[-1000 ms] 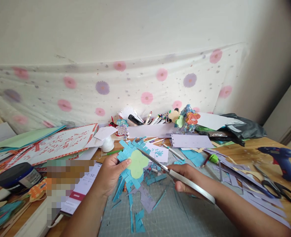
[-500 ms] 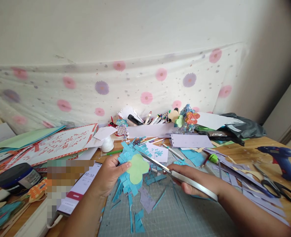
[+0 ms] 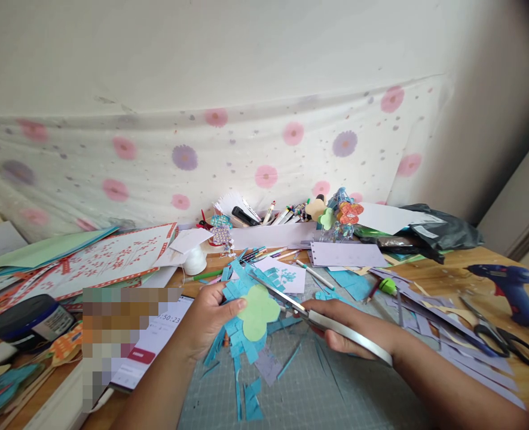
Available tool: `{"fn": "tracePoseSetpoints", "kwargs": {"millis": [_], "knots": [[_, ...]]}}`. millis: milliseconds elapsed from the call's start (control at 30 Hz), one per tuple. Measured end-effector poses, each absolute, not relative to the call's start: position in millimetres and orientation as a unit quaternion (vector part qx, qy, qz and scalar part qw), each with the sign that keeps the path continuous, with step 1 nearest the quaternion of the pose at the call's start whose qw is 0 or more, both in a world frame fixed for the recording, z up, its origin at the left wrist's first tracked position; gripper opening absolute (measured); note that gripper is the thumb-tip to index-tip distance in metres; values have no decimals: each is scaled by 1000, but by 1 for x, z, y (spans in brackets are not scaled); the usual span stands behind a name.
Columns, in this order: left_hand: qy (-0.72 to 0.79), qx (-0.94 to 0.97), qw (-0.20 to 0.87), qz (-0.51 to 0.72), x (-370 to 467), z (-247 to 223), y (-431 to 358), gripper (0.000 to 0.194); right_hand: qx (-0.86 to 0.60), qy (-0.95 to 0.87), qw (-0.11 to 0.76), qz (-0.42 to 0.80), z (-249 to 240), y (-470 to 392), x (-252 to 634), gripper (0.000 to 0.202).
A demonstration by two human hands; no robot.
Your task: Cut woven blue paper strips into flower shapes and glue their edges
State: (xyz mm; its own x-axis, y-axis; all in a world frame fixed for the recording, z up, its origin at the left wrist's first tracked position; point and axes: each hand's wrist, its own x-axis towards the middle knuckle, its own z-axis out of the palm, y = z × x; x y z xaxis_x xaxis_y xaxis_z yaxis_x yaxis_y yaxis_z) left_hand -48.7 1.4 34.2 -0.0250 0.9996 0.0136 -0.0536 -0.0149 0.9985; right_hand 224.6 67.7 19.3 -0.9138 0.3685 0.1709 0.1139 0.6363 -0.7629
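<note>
My left hand [image 3: 214, 312] pinches a pale green four-lobed paper flower [image 3: 257, 313] together with blue paper cut into strip-like petals [image 3: 237, 343], thumb on the green edge. My right hand [image 3: 340, 322] is wrapped around metal scissors [image 3: 352, 337], seen nearly edge-on. Their blades point left, with the tips at the blue paper behind the green flower; whether the blades are apart is unclear. Below both hands lies a grey gridded cutting mat [image 3: 318, 394], scattered with blue scraps [image 3: 253, 400] and a lilac paper piece [image 3: 268, 365].
To the left are a phone [image 3: 156, 340] showing a timer and a dark jar [image 3: 31, 323]. At right lie black-handled scissors [image 3: 500, 343], a blue glue gun [image 3: 515, 292] and lilac strips [image 3: 465, 358]. A white box [image 3: 273, 236] of pens stands at the back.
My left hand has shifted slightly right with the green flower and blue paper, bringing them closer to the scissors. My right hand and the scissors have moved slightly left.
</note>
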Motion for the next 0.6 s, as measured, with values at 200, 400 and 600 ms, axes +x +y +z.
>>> {"fn": "tracePoseSetpoints", "kwargs": {"millis": [200, 400, 600], "knots": [[484, 484, 508, 524, -49, 31, 2, 22, -129, -878, 166, 431, 19, 67, 224, 61], [479, 491, 506, 524, -49, 32, 2, 22, -128, -873, 168, 440, 19, 66, 224, 60], [481, 491, 511, 516, -51, 31, 1, 23, -135, -879, 155, 429, 20, 68, 226, 62]]}}
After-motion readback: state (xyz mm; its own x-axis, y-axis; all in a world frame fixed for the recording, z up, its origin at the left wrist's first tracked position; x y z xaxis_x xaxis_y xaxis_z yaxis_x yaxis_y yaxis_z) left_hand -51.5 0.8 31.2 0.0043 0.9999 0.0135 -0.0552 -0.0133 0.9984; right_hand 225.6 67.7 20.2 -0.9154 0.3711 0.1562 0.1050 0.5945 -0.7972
